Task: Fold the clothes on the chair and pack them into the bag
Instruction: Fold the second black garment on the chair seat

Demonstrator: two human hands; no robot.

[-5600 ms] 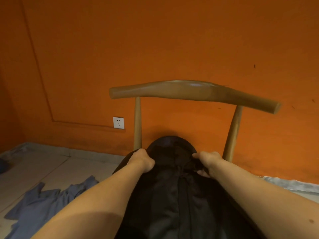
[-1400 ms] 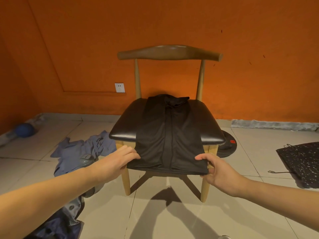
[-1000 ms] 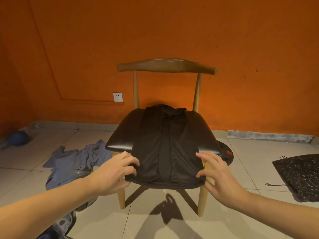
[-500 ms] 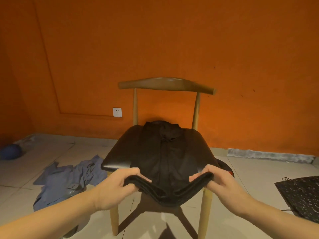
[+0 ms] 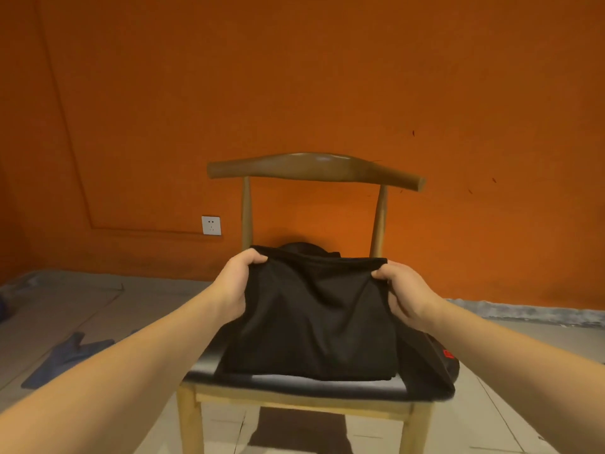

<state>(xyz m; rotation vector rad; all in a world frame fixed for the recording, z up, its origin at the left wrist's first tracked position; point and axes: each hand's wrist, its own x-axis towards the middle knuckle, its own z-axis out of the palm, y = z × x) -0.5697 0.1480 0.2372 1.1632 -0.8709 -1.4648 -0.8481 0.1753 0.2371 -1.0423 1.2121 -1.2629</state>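
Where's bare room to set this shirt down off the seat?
Bare floor tile between the blue garment and the chair, and beyond its front right leg. Crowded: the seat, mostly filled by the black shirt that left hand and right hand grip.

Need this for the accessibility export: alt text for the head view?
A left hand and a right hand each grip a corner of a black garment, its edge lifted above the dark seat of a wooden chair. Orange wall behind; blue clothing on the floor at left.
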